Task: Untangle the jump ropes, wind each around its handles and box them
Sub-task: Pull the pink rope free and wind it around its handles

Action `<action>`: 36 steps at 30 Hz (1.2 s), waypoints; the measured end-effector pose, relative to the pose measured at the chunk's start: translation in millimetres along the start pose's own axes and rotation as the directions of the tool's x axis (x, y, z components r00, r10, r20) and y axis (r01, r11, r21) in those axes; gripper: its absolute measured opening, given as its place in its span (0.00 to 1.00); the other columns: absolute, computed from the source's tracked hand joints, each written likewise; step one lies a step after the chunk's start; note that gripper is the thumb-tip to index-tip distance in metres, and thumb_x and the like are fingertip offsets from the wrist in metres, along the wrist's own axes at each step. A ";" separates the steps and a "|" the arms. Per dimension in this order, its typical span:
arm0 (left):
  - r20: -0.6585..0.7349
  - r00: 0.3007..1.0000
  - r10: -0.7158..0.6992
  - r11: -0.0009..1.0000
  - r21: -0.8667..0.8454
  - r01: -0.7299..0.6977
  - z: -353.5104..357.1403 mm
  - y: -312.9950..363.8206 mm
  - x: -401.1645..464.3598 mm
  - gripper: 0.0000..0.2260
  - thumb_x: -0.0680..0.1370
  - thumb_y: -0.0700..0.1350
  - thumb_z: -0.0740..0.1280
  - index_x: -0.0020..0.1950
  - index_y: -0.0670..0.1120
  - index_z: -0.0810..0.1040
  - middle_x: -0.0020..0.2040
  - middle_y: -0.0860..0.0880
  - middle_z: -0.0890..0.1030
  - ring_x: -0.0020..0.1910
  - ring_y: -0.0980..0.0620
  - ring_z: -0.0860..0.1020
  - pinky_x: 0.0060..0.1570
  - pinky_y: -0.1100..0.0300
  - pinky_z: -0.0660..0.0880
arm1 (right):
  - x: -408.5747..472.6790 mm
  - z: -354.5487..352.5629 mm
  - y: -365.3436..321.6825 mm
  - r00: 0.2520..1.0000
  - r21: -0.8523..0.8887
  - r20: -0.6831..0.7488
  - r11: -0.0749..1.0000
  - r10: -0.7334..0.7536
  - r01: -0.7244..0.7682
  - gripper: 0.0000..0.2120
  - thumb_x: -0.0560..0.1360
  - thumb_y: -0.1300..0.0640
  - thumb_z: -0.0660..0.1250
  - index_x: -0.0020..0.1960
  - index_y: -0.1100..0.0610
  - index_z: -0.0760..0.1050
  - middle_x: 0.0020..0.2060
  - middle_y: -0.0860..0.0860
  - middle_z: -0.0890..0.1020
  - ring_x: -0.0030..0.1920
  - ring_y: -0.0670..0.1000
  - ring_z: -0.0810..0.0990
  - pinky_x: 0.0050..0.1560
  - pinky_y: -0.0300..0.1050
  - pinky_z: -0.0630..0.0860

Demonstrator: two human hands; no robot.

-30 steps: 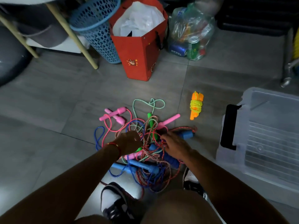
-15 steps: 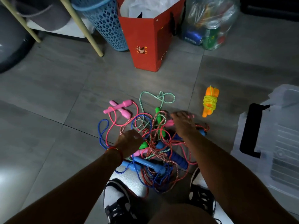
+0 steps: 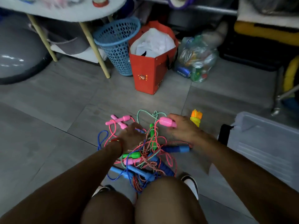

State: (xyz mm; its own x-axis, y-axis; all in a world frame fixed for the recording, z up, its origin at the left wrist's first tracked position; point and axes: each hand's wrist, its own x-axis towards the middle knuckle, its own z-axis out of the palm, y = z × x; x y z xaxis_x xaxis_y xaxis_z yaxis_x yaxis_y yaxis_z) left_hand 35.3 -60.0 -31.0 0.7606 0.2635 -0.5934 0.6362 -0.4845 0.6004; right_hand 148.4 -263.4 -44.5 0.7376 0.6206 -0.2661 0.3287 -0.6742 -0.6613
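Observation:
A tangled pile of jump ropes (image 3: 145, 152) lies on the grey tile floor in front of my knees, with pink, blue, green and striped cords. My right hand (image 3: 182, 128) grips a pink handle (image 3: 167, 122) lifted just above the pile, its pink cord trailing down into the tangle. My left hand (image 3: 131, 136) rests on the left side of the pile, fingers down among the cords; what they hold is hidden. Two crossed pink handles (image 3: 119, 122) lie beyond it. An orange-handled rope wound with yellow cord (image 3: 196, 118) lies apart at the right. The clear plastic box (image 3: 265, 143) stands at the right.
A red paper bag (image 3: 148, 73), a blue mesh basket (image 3: 116, 44) and a clear sack of cans (image 3: 195, 60) stand behind the pile. A table leg (image 3: 95, 47) rises at back left beside a grey ball (image 3: 17, 52). My shoes and knees are close under the pile.
My right hand has reached forward to the pink handle, taken hold and lifted it off the floor. My left hand has shifted forward on the pile. The camera has tilted up.

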 end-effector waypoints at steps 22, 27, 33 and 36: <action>-0.169 0.793 0.586 0.802 -0.017 -0.597 -69.4 38.3 -193.8 0.07 0.82 0.48 0.66 0.48 0.49 0.81 0.32 0.45 0.78 0.30 0.48 0.80 0.35 0.56 0.76 | -142.3 -101.2 -204.9 0.993 0.956 -0.056 0.280 -0.101 0.082 0.21 0.75 0.55 0.69 0.67 0.56 0.73 0.52 0.56 0.83 0.57 0.60 0.83 0.64 0.67 0.74; -0.272 0.762 0.587 0.809 0.165 -0.564 -66.2 39.6 -204.5 0.08 0.82 0.51 0.65 0.50 0.51 0.82 0.33 0.46 0.79 0.36 0.46 0.83 0.36 0.55 0.73 | -134.7 -72.2 -184.6 0.966 0.677 -0.143 0.734 0.215 -0.063 0.28 0.76 0.61 0.71 0.71 0.56 0.61 0.57 0.58 0.81 0.43 0.57 0.86 0.52 0.63 0.82; -0.182 0.739 0.648 0.729 0.429 -0.533 -64.2 41.5 -212.1 0.09 0.82 0.50 0.65 0.54 0.49 0.84 0.46 0.49 0.85 0.45 0.51 0.81 0.43 0.62 0.71 | -147.7 -48.9 -155.3 0.981 0.204 -0.178 0.972 -0.078 0.114 0.41 0.69 0.73 0.63 0.74 0.41 0.62 0.55 0.50 0.76 0.47 0.46 0.77 0.40 0.36 0.71; -0.194 0.721 0.665 0.710 0.462 -0.531 -62.0 42.9 -206.1 0.09 0.81 0.50 0.68 0.51 0.46 0.85 0.45 0.48 0.86 0.42 0.52 0.80 0.42 0.63 0.69 | -153.8 -34.6 -161.1 0.974 0.329 -0.149 0.921 -0.169 0.210 0.28 0.67 0.69 0.67 0.61 0.45 0.76 0.54 0.49 0.77 0.41 0.38 0.76 0.39 0.31 0.71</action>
State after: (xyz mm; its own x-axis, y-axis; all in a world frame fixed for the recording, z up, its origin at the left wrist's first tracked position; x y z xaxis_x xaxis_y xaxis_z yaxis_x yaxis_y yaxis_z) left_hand -86.2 -83.4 150.3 0.9967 0.0294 0.0753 -0.0117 -0.8693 0.4942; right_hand 2.4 -264.1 127.2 0.7509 0.6591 -0.0426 0.2641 -0.3587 -0.8953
